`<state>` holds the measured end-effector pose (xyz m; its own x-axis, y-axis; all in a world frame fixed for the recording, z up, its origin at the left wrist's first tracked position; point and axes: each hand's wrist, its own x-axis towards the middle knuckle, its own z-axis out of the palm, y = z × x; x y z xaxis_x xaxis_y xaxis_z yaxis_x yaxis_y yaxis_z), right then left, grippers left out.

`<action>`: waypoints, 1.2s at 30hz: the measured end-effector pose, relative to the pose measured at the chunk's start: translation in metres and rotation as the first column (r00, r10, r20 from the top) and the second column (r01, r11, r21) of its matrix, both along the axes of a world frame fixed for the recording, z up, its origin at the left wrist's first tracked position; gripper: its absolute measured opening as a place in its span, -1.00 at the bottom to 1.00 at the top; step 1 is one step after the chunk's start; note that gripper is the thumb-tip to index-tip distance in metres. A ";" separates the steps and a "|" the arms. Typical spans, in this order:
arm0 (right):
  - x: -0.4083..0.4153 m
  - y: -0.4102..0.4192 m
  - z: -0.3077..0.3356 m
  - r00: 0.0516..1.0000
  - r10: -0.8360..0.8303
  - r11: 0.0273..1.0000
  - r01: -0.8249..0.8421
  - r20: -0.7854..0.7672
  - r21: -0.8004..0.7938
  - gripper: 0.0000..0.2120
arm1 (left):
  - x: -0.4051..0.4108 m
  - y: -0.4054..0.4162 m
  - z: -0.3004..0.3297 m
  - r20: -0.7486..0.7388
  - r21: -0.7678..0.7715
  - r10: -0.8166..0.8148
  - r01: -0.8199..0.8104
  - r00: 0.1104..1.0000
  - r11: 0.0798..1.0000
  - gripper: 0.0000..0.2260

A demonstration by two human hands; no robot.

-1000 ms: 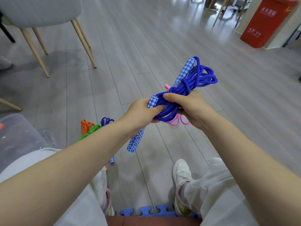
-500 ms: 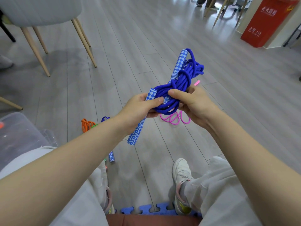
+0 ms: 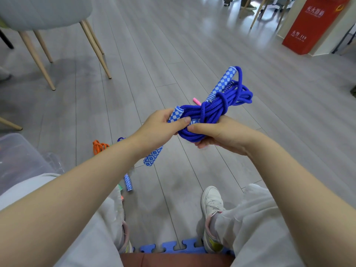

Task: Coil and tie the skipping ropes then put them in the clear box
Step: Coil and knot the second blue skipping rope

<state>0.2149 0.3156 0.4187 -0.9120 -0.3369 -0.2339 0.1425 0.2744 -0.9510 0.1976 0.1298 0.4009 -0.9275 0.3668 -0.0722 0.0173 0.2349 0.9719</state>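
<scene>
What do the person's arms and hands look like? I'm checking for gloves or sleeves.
Both forearms are bare, with no sleeves in view. The left hand and right hand wear no gloves, rings, watches or bands. The fingers are uncovered.

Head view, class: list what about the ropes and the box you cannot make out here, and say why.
1. Blue rope: whether the knot is finished; the left hand and right hand cover part of the bundle.
2. Pink rope: only a handle tip shows behind the blue rope.
3. Clear box: cut off by the left edge; its contents are blurred.
4. Orange rope: partly behind the left forearm.
</scene>
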 end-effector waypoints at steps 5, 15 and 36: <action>0.001 -0.001 -0.005 0.998 -0.003 0.998 0.000 -0.064 -0.061 -0.79 | 0.000 -0.005 0.000 0.014 0.087 -0.007 0.006 1.000 0.996 -0.70; 0.001 0.007 0.001 0.994 0.083 0.995 -0.087 -0.074 -0.052 -0.66 | -0.007 -0.010 0.002 0.152 0.255 -0.151 0.109 0.977 0.961 -0.70; -0.010 -0.021 -0.001 0.996 -0.070 0.851 0.085 0.048 -0.518 -0.72 | -0.006 0.002 0.007 0.086 0.514 -0.068 0.014 0.994 0.857 -0.75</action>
